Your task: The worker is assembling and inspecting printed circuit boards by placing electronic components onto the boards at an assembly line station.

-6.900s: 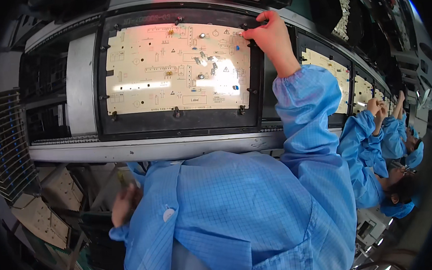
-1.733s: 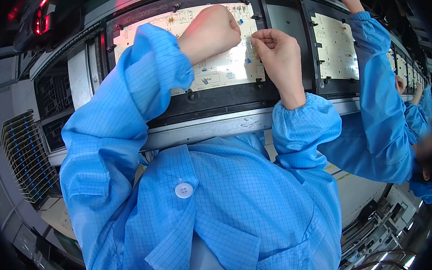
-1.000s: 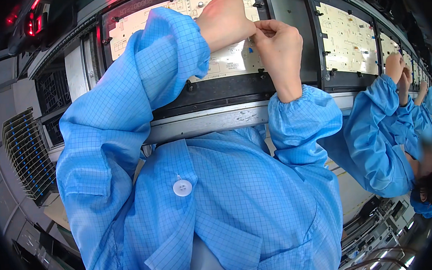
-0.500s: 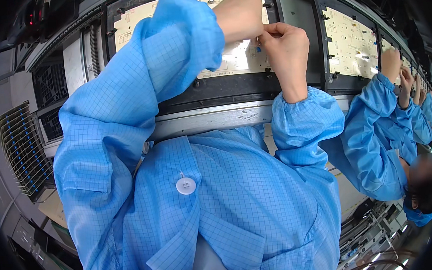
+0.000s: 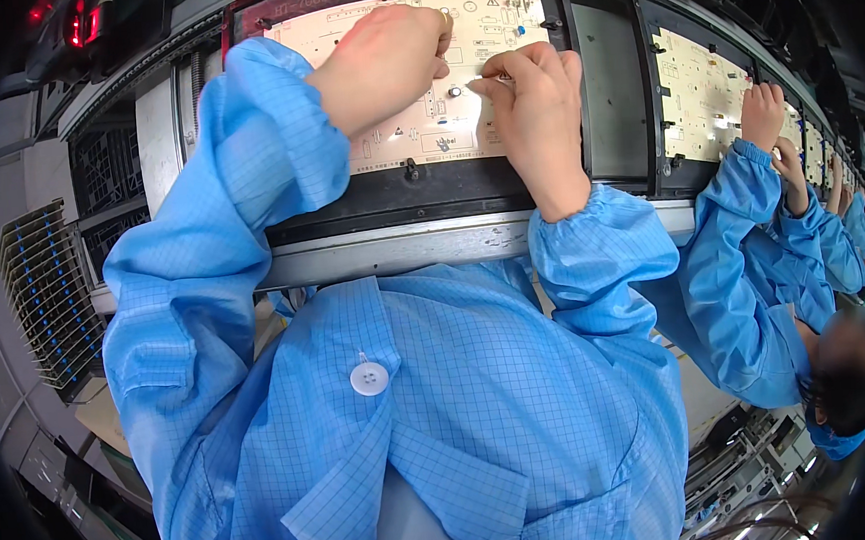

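A cream circuit board (image 5: 479,144) lies in a black frame (image 5: 348,204), held at its edges by small black clips. My left hand (image 5: 388,60) is over the board's upper middle, its fingers curled together and pointing right. Whatever its fingertips hold, if anything, is hidden. Over the board's right half, my right hand (image 5: 541,107) has its thumb and forefinger drawn together in a pinch close to the surface. I cannot make out what lies in that pinch. Between the two hands stands a small round capacitor (image 5: 455,92). A blue component (image 5: 521,31) sits near the upper right corner.
A metal rail (image 5: 401,244) runs between my body and the frame. To the right, a second circuit board (image 5: 692,101) sits in its own frame, with a co-worker's hand (image 5: 763,116) beside it. A rack of boards (image 5: 51,297) stands at the left.
My left hand has moved left and down, uncovering the board's upper right part. My right hand has shifted slightly left. The board and frame appear farther right in view.
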Tool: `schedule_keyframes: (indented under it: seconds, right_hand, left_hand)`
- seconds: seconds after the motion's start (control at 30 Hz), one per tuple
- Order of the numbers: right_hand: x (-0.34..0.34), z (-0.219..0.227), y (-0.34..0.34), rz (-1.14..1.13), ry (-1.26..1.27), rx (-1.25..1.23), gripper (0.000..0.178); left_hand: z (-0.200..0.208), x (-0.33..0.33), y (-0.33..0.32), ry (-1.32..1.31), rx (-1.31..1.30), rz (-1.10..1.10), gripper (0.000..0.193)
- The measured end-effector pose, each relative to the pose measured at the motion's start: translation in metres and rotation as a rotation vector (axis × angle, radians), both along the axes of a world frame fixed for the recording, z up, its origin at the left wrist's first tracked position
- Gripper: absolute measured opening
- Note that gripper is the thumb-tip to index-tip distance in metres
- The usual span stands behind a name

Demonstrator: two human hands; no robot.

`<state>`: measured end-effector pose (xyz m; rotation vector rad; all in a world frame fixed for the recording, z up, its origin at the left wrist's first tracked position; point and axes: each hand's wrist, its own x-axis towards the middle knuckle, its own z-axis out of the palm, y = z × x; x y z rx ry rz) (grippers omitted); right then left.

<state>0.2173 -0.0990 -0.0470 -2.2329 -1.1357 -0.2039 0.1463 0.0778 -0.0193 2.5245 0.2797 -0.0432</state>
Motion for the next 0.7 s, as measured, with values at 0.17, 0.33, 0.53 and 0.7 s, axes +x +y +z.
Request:
schedule_keyframes:
  seconds: [0.17,0.33,0.53,0.7]
  right_hand:
    - [0.0,0.001,-0.001,0.045,-0.013,-0.014,0.008]
    - [0.019,0.006,-0.023,-0.113,0.325,0.23,0.01]
    - [0.036,0.012,-0.036,-0.284,0.524,0.102,0.016]
    - [0.04,0.013,-0.037,-0.312,0.502,0.057,0.016]
  left_hand:
    - [-0.012,0.004,-0.003,-0.026,0.022,0.002,0.018]
    - [-0.005,0.017,-0.012,-0.037,0.082,0.0,0.012]
    - [0.003,0.043,-0.036,0.151,-0.108,0.032,0.014]
    - [-0.005,0.06,-0.05,0.141,-0.071,0.037,0.014]
